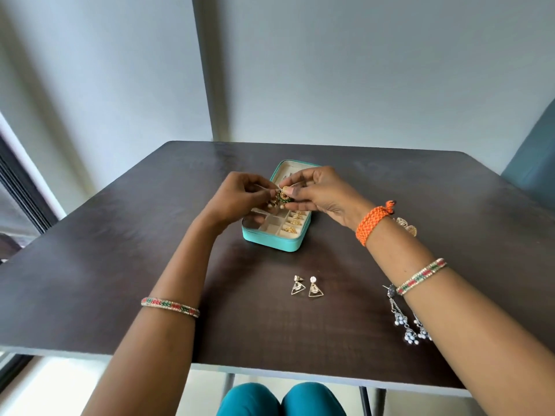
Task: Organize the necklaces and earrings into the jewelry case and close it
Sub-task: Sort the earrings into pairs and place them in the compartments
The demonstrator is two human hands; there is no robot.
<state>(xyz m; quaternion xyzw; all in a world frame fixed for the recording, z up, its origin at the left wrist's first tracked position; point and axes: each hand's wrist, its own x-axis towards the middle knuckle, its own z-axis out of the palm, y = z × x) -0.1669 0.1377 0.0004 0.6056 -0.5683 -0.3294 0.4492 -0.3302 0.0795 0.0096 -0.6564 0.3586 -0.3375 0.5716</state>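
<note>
Case (271, 237) sits open at the centre of the worktop (120, 235), teal shell, cream compartments; gold earrings (292, 225) already fill the slots down its right side; both hands meet right above it, and between them hangs a green-and-gold earring (283, 197) with pearl drops; left hand (237, 195) pinches it from nine o'clock, fingers curled tight; right hand (315, 190) pinches it from three o'clock, thumb and fingertips on the gold top; looks to me like the stowing step, one earring being readied or its back fiddled with, though the small parts are too fine to tell. Waiting at six o'clock from the case, a triangle pair (306, 286) lies flat; at four o'clock, half under the right forearm, a silver beaded pair (408, 322); a gold piece (407, 226) peeks out behind the right wrist. Next move, I'd judge, wants a careful lowering into a free slot on the case's left, drops tucked in so nothing snags; no necklace in sight; lid closing is a long way off.
</note>
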